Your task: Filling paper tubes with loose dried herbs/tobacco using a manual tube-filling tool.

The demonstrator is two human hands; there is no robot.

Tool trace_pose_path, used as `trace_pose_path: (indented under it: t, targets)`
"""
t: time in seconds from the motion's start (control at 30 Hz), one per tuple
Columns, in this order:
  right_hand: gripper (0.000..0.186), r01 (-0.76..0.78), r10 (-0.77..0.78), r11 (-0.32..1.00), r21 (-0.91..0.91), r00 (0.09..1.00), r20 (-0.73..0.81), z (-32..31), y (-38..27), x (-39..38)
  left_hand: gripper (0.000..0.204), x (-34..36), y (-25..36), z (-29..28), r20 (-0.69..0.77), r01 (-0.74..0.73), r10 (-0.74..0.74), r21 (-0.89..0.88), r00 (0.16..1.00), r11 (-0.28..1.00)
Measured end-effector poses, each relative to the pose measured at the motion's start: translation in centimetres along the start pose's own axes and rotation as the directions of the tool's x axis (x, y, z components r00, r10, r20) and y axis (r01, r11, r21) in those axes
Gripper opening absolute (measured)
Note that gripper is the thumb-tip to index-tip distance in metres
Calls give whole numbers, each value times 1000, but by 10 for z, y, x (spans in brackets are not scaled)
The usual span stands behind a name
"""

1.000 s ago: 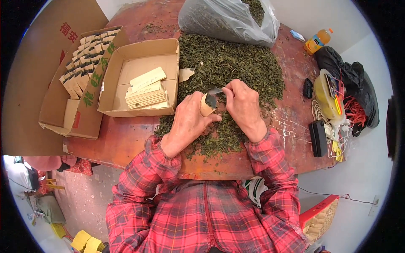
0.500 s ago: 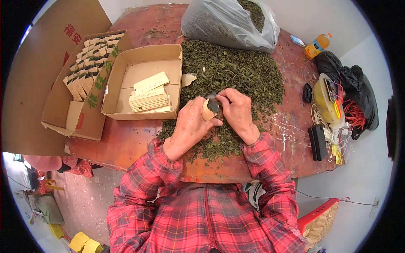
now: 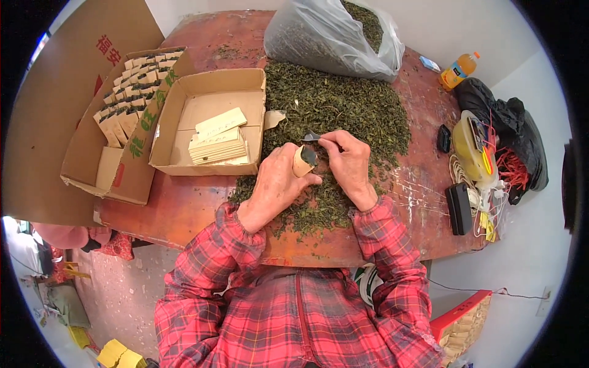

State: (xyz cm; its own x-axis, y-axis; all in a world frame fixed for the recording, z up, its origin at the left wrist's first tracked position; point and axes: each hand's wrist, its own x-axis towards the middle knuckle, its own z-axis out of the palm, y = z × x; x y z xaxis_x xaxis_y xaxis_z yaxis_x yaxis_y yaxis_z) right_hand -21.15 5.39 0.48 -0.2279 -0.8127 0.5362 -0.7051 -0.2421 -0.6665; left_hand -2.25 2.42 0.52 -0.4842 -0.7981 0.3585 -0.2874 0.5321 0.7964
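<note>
In my left hand (image 3: 274, 184) is a small tan paper packet (image 3: 300, 164), its mouth facing up and its inside dark. My right hand (image 3: 351, 164) pinches a small dark spoon (image 3: 311, 137) between thumb and fingers, just above and to the right of the packet. What lies in the spoon is too small to make out. Both hands are over a wide spread of dried green leaves (image 3: 350, 101) on the table. Left of them, a stack of flat paper packets (image 3: 216, 146) lies in an open cardboard box (image 3: 161, 138).
A second cardboard box (image 3: 86, 168) at the far left holds rows of upright filled packets (image 3: 138, 80). Behind the leaf spread stands a clear plastic bag of leaves (image 3: 325, 40). Along the right edge are an orange drink bottle (image 3: 457, 72), a yellow tub (image 3: 467, 147) and a black case (image 3: 459, 208).
My right hand has moved slightly away from the packet's mouth, with the spoon now showing beyond it. My left hand keeps the packet in nearly the same place.
</note>
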Motion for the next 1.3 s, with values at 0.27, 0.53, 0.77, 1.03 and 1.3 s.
trace_pose_path:
  t: [0.27,0.53,0.77,1.03,1.3]
  targets:
    - [5,26,-26,1000,-12,999,-28,-35,-19,1,55,1,0,0,-4,2,-2,5,1000,1000]
    - [5,19,-19,999,-51,1000,-8,-75,-49,-2,53,2,-5,1,41,25,-24,-19,999,1000]
    - [6,105,-100,987,-123,994,42,-90,-65,-6,53,5,-1,3,34,21,-20,-27,999,999]
    - [10,213,-197,966,-148,974,111,-85,-73,-3,52,2,-8,8,-35,-66,66,3,997,998]
    - [16,361,-317,901,-241,926,203,-82,-85,4,54,3,-7,8,-45,-82,82,-2,996,997]
